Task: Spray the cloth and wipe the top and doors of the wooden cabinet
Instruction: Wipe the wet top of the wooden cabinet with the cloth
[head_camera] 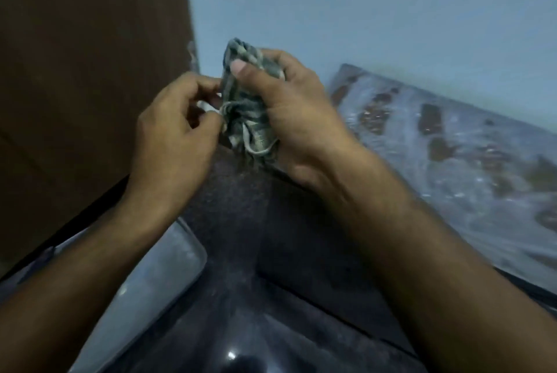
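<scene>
A bunched grey-green cloth [245, 107] with loose threads is held up in front of me, above a dark speckled countertop [271, 252]. My right hand [289, 122] grips the cloth, its thumb pressed on the upper part. My left hand [177, 128] pinches the cloth's left edge and a loose thread between its fingertips. A tall dark brown wooden panel [90, 71], possibly the cabinet, fills the left side. No spray bottle is in view. The picture is blurred.
A pale blue wall [361, 10] is behind the hands. A flat slab [452, 161] with a bluish-white and brown mottled pattern leans along the right. A pale grey rounded object [156, 282] lies under my left forearm on the countertop.
</scene>
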{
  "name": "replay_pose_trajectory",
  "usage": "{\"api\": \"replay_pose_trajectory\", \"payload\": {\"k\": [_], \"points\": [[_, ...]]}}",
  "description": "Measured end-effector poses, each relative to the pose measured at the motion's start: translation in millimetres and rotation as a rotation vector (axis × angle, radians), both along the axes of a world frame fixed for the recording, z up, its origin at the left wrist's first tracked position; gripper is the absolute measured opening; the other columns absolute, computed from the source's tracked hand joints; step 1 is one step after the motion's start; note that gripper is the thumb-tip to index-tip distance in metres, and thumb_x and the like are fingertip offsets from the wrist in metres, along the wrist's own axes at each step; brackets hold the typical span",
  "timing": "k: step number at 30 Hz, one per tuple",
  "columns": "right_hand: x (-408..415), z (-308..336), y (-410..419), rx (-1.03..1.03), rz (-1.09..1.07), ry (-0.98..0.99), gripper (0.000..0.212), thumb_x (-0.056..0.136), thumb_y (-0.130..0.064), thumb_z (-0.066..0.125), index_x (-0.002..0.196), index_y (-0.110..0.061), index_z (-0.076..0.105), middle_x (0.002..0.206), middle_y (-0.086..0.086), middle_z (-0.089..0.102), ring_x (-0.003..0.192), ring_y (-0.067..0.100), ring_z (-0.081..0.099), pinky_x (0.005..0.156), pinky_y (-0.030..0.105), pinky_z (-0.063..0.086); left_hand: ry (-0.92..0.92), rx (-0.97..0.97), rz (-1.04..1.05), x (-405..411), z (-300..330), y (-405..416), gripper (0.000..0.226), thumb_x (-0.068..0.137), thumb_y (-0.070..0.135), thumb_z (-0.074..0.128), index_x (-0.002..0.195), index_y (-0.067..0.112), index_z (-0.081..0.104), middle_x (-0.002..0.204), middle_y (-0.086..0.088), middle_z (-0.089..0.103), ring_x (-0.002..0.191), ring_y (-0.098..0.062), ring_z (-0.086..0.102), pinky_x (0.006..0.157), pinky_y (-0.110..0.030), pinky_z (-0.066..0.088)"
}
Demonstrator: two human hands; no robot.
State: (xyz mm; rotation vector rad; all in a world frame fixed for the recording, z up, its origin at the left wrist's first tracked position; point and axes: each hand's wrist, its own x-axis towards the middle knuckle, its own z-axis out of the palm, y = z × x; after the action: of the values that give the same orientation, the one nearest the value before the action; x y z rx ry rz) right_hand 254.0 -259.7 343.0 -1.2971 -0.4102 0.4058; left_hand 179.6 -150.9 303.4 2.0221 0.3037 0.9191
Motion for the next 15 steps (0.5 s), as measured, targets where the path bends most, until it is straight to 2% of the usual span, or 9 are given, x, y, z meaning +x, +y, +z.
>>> {"api": "replay_pose_trajectory", "payload": {"k": [2, 5, 9, 12, 15], "points": [[9, 10, -30, 0.028, -0.002, -0.004, 0.016, 0.096, -0.004, 0.062, 0.111, -0.003, 0.058, 0.092, 0.024, 0.063, 0.077, 0.035, 0.063, 0.068, 0.047, 0.057, 0.006, 0.041, -0.046, 13, 11, -19, 0.023, 0.081, 0.015, 0.052, 0.095, 0.029, 0.065, 0.086, 0.013, 0.064, 0.073, 0.001, 0.057, 0.068, -0.022, 0.047], [24, 15, -68, -0.004, -0.025, 0.042, 0.020, 0.097, -0.005, 0.062, 0.116, -0.003, 0.058, 0.088, 0.015, 0.062, 0.070, 0.025, 0.062, 0.057, 0.036, 0.057, 0.086, 0.059, -0.134, 32, 18, -43, 0.030, 0.084, 0.007, 0.054, 0.099, 0.029, 0.068, 0.095, 0.011, 0.065, 0.079, -0.010, 0.060, 0.071, -0.029, 0.048], [43, 18, -100, 0.000, -0.076, 0.076, 0.020, 0.096, -0.008, 0.064, 0.115, -0.006, 0.061, 0.084, 0.009, 0.065, 0.069, 0.021, 0.064, 0.064, 0.038, 0.057, 0.099, 0.043, -0.178, 51, 19, -59, 0.036, 0.086, 0.004, 0.055, 0.099, 0.033, 0.073, 0.101, 0.010, 0.064, 0.083, -0.013, 0.060, 0.073, -0.024, 0.043], [58, 26, -112, 0.038, -0.102, 0.071, 0.015, 0.094, -0.007, 0.064, 0.110, -0.008, 0.063, 0.081, 0.007, 0.067, 0.068, 0.019, 0.065, 0.064, 0.034, 0.057, 0.127, -0.125, -0.197, 65, 18, -64, 0.025, 0.093, 0.012, 0.056, 0.099, 0.030, 0.074, 0.100, 0.011, 0.070, 0.086, -0.011, 0.065, 0.074, -0.027, 0.050], [71, 33, -119, 0.036, -0.137, 0.081, 0.019, 0.094, -0.007, 0.065, 0.113, -0.005, 0.063, 0.087, 0.012, 0.068, 0.072, 0.023, 0.065, 0.064, 0.034, 0.058, 0.246, -0.309, -0.243, 84, 13, -63, 0.022, 0.097, 0.019, 0.054, 0.100, 0.030, 0.073, 0.088, 0.018, 0.072, 0.077, 0.002, 0.065, 0.064, -0.016, 0.050]]}}
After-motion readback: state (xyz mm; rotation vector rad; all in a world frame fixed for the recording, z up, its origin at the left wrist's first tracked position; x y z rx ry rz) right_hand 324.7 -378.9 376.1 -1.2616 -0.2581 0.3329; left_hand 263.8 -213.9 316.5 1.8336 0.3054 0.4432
